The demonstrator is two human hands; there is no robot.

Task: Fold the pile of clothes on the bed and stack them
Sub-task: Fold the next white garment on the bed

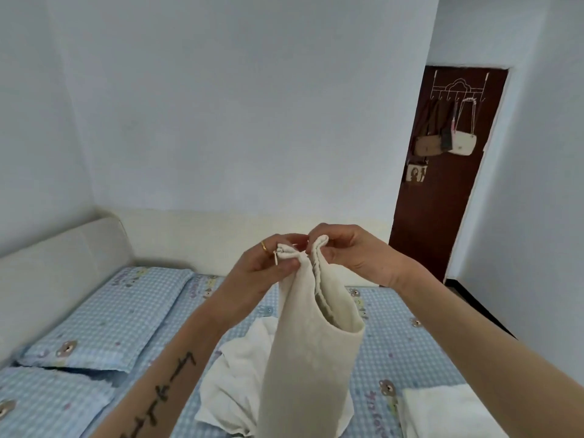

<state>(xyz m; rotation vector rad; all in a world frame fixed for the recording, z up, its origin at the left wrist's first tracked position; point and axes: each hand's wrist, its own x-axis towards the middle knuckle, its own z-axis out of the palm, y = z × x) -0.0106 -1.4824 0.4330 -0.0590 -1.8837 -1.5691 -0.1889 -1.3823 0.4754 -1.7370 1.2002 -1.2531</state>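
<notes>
While both hands are raised over the bed (410,349) with its blue checked bear-print sheet, the left hand (268,267) and right hand (350,251) each pinch the top edge of a cream knitted garment (309,358), grips closed on it. White crumpled cloth (234,374) lies below. Sheet lettering unreadable; forearm tattoo illegible.

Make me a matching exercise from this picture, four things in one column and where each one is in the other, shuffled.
Things:
1. cream garment
2. white crumpled cloth
3. folded white piece
4. cream handbag

Places:
A. hanging on the brown door
B. lying on the bed, behind the raised garment
C. held up by the left hand and right hand
D. on the bed at lower right

Pairs: 1-C, 2-B, 3-D, 4-A
</notes>
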